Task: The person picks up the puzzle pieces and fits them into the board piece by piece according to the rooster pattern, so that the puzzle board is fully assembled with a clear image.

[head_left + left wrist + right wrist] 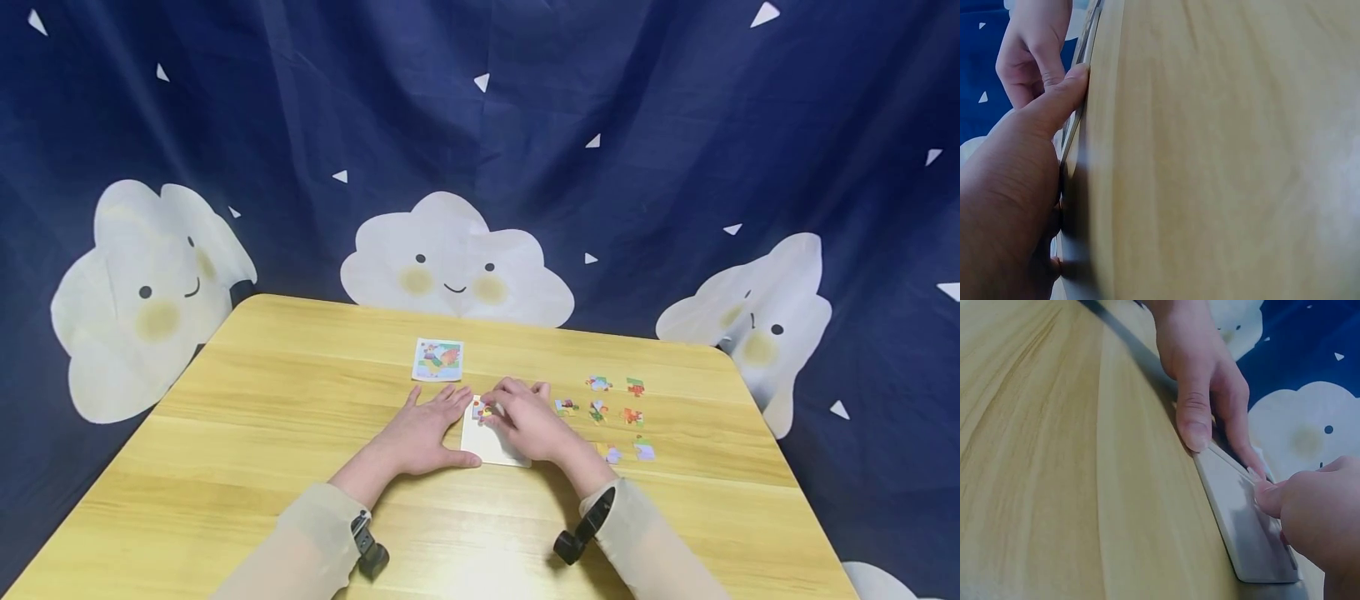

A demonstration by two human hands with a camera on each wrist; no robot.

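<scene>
A small white puzzle board (pixel 491 448) lies flat on the wooden table. My left hand (pixel 429 432) rests along its left side, fingers stretched out, thumb at the near-left corner; the right wrist view shows that thumb touching the board (pixel 1229 500). Over the board's far-left part, my right hand (pixel 531 423) curls thumb and forefinger round a colourful puzzle piece (pixel 486 412) with yellow on it. Its fingers partly cover the piece, and whether another piece lies under or beside it I cannot tell.
Several loose puzzle pieces (pixel 597 411) are spread on the table right of the board. A square picture card (pixel 438 360) lies beyond my left hand. Behind the table's far edge hangs a dark blue curtain (pixel 420 125) with clouds.
</scene>
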